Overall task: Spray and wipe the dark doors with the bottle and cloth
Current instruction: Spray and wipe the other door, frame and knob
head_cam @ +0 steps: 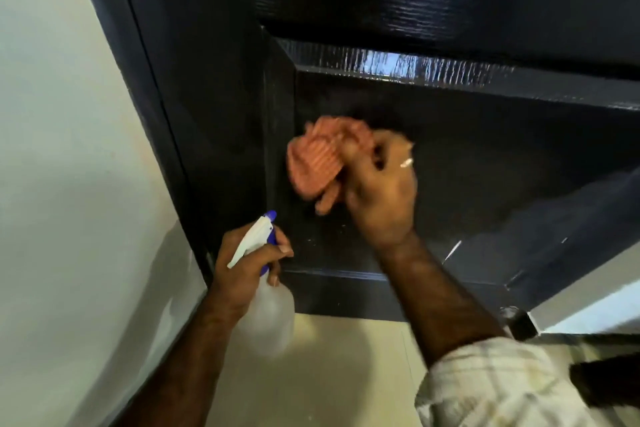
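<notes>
Two hands work at a dark door [450,156]: the right hand [381,191] clutches a bunched orange cloth [315,159] against its recessed lower panel, while the left hand [249,263] grips a clear spray bottle [268,315] just below.

- Below me the floor [322,374] is pale cream tile, smooth and faintly glossy, showing between my two forearms.
- A thin grout line [407,354] runs through it on the right side, angling away from the door.
- The bottom edge of the dark door [346,302] meets the floor along a straight line at the top of the tiled area.
- On the left, the floor runs up against the pale wall [69,184], whose lower part falls in shadow.
- My own shadow darkens the tile near the door's foot.
- Nothing I can make out lies on the visible tile itself.
</notes>
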A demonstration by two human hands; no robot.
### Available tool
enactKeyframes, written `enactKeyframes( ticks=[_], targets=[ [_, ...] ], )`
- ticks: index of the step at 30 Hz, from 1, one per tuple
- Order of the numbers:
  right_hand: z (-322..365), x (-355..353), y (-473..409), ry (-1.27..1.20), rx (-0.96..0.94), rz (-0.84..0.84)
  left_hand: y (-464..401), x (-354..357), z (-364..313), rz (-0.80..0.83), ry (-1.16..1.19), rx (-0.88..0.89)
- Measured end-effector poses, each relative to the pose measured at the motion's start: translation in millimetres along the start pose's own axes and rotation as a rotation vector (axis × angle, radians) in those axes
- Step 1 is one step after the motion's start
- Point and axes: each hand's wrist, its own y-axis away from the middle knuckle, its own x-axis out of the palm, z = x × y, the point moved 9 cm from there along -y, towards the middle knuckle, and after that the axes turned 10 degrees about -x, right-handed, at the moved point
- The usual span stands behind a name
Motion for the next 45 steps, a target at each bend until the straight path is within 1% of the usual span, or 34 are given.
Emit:
enactKeyframes(
  ticks=[1,2,3,4,6,7,9,10,11,12,13,16,18,19,21,22,23,24,25,26,28,31,33,34,35,36,37,38,40,41,42,43,44,45],
  targets=[
    [-3,19,28,-0.057,0.003,0.161,-1,-5,-4,-0.009,0.004,0.010],
    [-4,25,51,-0.080,0.012,0.262,-1,-7,-6,-0.018,0.000,0.009],
    [-8,19,71,-0.036,-0.025,0.329,-1,-11,-9,-0.029,0.006,0.010],
    [-18,5,82,0.031,-0.033,0.341,-2,-12,-10,-0.037,0.017,0.010],
    [-41,-35,67,0.114,0.062,0.242,-3,-16,-7,-0.060,0.019,0.000],
    [-44,-57,46,0.191,0.067,0.121,-4,-16,-4,-0.065,0.014,0.001],
    [-40,-91,-1,0.215,0.084,-0.201,-6,-12,3,-0.069,-0.014,-0.008],
    [-38,-92,-21,0.170,0.112,-0.300,-7,-8,4,-0.078,-0.036,-0.009],
    [-25,-75,-37,0.149,0.069,-0.320,-4,-7,2,-0.092,-0.047,-0.011],
    [-1,-54,-54,0.088,-0.011,-0.275,-1,-6,0,-0.094,-0.038,-0.033],
    [18,-29,-56,0.063,-0.089,-0.182,4,-6,-5,-0.082,-0.015,-0.054],
    [38,45,7,-0.131,-0.137,0.252,2,-32,-4,-0.152,0.002,-0.003],
    [21,54,60,-0.068,-0.184,0.440,1,-49,-3,-0.186,-0.014,0.006],
    [3,42,70,0.023,-0.163,0.451,1,-55,-1,-0.199,-0.013,0.006],
    [-23,1,50,0.147,-0.089,0.315,1,-62,6,-0.222,-0.023,-0.030],
    [-26,-24,25,0.204,-0.046,0.175,1,-63,11,-0.216,-0.023,-0.046],
    [-20,-45,1,0.249,-0.057,-0.005,1,-60,16,-0.206,-0.024,-0.064],
    [-11,-57,-25,0.187,-0.054,-0.165,-1,-62,23,-0.212,-0.020,-0.083],
    [-2,-58,-46,0.153,-0.056,-0.269,-2,-63,28,-0.219,-0.015,-0.101],
    [10,-49,-64,0.134,-0.052,-0.309,-2,-65,28,-0.227,-0.010,-0.103],
    [41,-12,-79,0.061,-0.205,-0.234,-1,-70,24,-0.256,-0.019,-0.100],
    [57,51,-11,0.017,-0.384,0.151,-2,-75,13,-0.219,-0.059,-0.047],
    [41,67,68,0.135,-0.624,0.395,1,-71,6,-0.181,-0.043,-0.023],
    [21,65,91,0.214,-0.634,0.506,3,-66,5,-0.166,-0.030,-0.030],
    [-1,55,98,0.233,-0.558,0.548,5,-62,7,-0.139,-0.019,-0.040],
    [-17,41,92,0.190,-0.465,0.521,7,-57,12,-0.110,-0.015,-0.042],
    [-27,26,76,0.228,-0.399,0.448,6,-51,20,-0.085,-0.034,-0.055],
    [-26,7,53,0.300,-0.338,0.321,7,-45,30,-0.063,-0.066,-0.079],
    [-10,-12,14,0.225,-0.241,0.058,9,-33,44,-0.033,-0.103,-0.089],
    [-1,-6,4,0.184,-0.225,0.005,10,-28,50,-0.032,-0.094,-0.088],
    [10,12,-1,0.149,-0.252,0.005,12,-27,52,-0.042,-0.084,-0.082],
    [20,38,9,0.116,-0.290,0.064,13,-28,53,-0.057,-0.069,-0.078],
    [26,72,30,0.072,-0.286,0.233,14,-31,54,-0.068,-0.066,-0.080],
    [29,105,66,0.060,-0.334,0.461,14,-33,54,-0.066,-0.066,-0.079]
  ],
)
